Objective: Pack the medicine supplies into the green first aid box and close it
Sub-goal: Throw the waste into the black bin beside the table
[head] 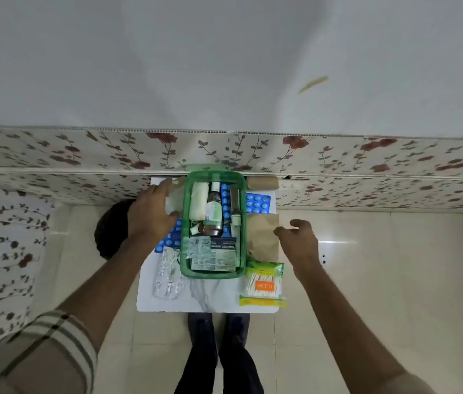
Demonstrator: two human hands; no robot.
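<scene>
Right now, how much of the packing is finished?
Partly done. The green box already holds a bottle, a white roll and a leaflet. Neither the left hand nor the right hand holds anything. Still outside: cotton swabs, a brown paper bag, silver blister strips. The box is still open.

Beige short sleeve (54,351) with dark and cream striped cuff, bare forearms, dark trousers (219,359)
</scene>
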